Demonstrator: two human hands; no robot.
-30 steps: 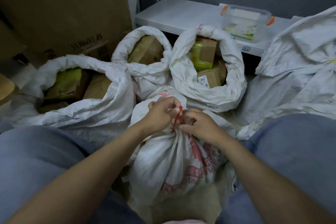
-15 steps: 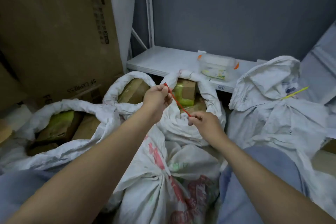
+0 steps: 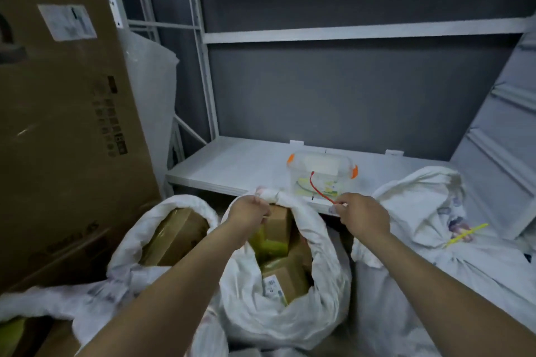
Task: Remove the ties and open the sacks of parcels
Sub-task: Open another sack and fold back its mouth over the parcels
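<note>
My right hand pinches one end of a red tie, which curves up freely in front of the clear box. My left hand hovers with curled fingers by the rolled rim of the middle open sack; I see nothing in it. That white sack holds brown parcels. A second open sack with a parcel stands to its left. On the right a white sack stays closed with a yellow tie.
A clear plastic box with orange clips sits on the low white shelf. A tall cardboard box leans at the left. Another open sack edge lies at the lower left. Grey wall behind.
The red tie came off the sack between my legs. My left hand let go of its end; my right hand carried it up toward the shelf. My view rose.
</note>
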